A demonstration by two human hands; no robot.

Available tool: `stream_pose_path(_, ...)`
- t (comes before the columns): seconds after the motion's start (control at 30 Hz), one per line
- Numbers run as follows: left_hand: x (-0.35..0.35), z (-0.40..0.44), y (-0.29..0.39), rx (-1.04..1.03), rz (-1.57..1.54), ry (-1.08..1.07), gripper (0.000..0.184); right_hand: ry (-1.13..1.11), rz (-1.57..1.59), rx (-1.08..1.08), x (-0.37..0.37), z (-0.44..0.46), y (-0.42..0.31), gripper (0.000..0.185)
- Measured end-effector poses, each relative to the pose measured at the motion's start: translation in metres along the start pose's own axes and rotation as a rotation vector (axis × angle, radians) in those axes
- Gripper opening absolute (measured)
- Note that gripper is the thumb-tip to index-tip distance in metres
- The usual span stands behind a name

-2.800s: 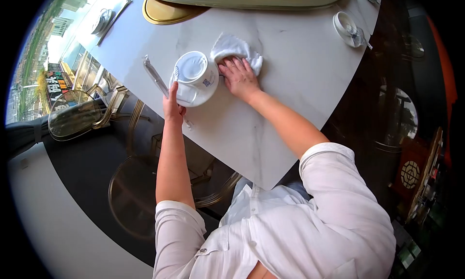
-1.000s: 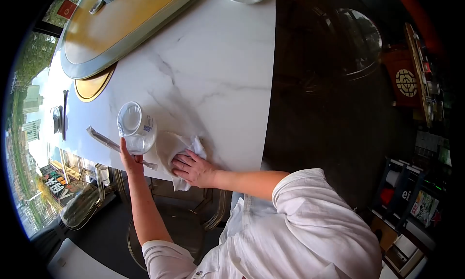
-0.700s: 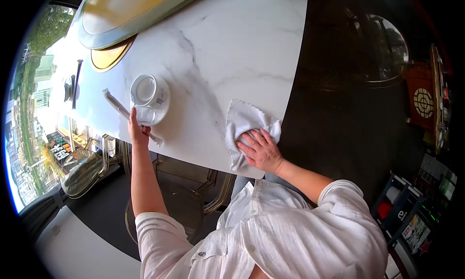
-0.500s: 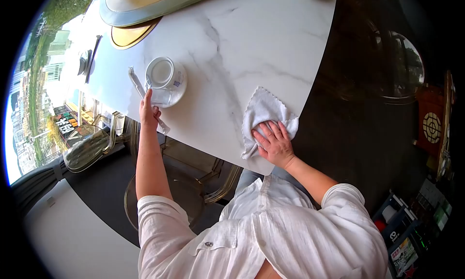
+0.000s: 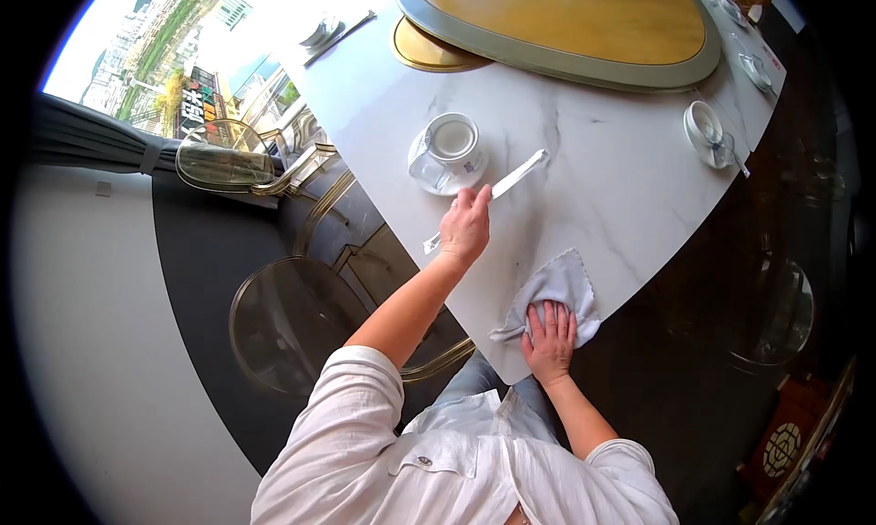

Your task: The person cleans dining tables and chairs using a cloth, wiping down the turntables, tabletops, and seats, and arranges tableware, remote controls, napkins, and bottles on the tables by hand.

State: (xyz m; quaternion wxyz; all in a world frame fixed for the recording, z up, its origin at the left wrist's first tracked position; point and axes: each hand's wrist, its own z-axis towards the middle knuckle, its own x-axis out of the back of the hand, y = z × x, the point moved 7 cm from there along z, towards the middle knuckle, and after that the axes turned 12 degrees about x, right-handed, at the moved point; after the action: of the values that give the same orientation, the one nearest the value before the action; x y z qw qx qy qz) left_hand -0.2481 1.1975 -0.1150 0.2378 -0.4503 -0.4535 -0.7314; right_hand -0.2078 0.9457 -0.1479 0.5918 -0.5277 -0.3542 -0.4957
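Note:
My left hand [image 5: 466,222] is closed around a long white wrapped packet [image 5: 520,173], which sticks out on both sides of the fist above the marbled table [image 5: 630,197]. Just beyond that hand stands a white bowl [image 5: 453,138] on a white saucer [image 5: 442,180], with clear wrapping beside the bowl. Near the table's front corner, my right hand [image 5: 550,341] lies with spread fingers on a crumpled white cloth [image 5: 564,284], pressing it to the tabletop.
A large gold turntable with a grey rim [image 5: 584,73] fills the table's far side, over a gold round mat [image 5: 429,51]. Wrapped tableware [image 5: 708,135] sits at the right edge and more [image 5: 321,32] at far left. Clear chairs [image 5: 297,324] stand left.
My left hand has let go of the bowl and saucer and now holds the wrapped packet, turned to point up and right. The cloth and my right hand stay near the table corner. The view has turned.

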Motion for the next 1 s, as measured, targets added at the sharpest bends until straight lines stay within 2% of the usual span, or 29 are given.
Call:
stream_pose_path(0.13,-0.035,0.005,-0.002,0.103,0.202,0.035,0.039,-0.015,-0.034,0.025,-0.009,-0.014,-0.001,0.054)
stream_pose_path(0.27,-0.002,-0.014,0.015,0.057,0.118,0.147,0.039,-0.079,-0.004,0.131,-0.024,-0.028,-0.015,0.053)
stream_pose_path(0.33,0.024,-0.054,0.009,0.024,0.023,0.027,0.039,-0.116,0.033,0.278,-0.029,-0.017,-0.045,0.055)
stream_pose_path(0.4,0.057,-0.101,-0.014,0.076,0.006,-0.034,0.039,-0.123,0.087,0.375,-0.036,0.017,-0.066,0.060)
stream_pose_path(0.53,0.171,-0.195,-0.071,0.339,0.101,0.179,0.032,-0.072,0.012,0.377,-0.064,0.075,-0.088,0.064)
stream_pose_path(0.7,0.303,-0.290,-0.157,0.725,0.402,0.601,0.031,-0.096,-0.068,0.380,-0.066,0.065,-0.087,0.068)
stream_pose_path(0.83,0.332,-0.318,-0.227,0.837,0.298,0.764,0.026,-0.134,-0.136,0.364,-0.069,0.051,-0.082,0.070)
stream_pose_path(0.9,0.329,-0.326,-0.270,1.005,-0.196,0.823,0.021,-0.127,-0.158,0.341,-0.072,0.048,-0.082,0.069)
stream_pose_path(0.93,0.337,-0.324,-0.277,0.998,-0.200,0.817,0.021,-0.126,-0.160,0.328,-0.069,0.047,-0.083,0.068)
stream_pose_path(1.0,0.325,-0.316,-0.307,1.020,-0.458,0.676,0.022,-0.113,-0.156,0.293,-0.070,0.047,-0.085,0.066)
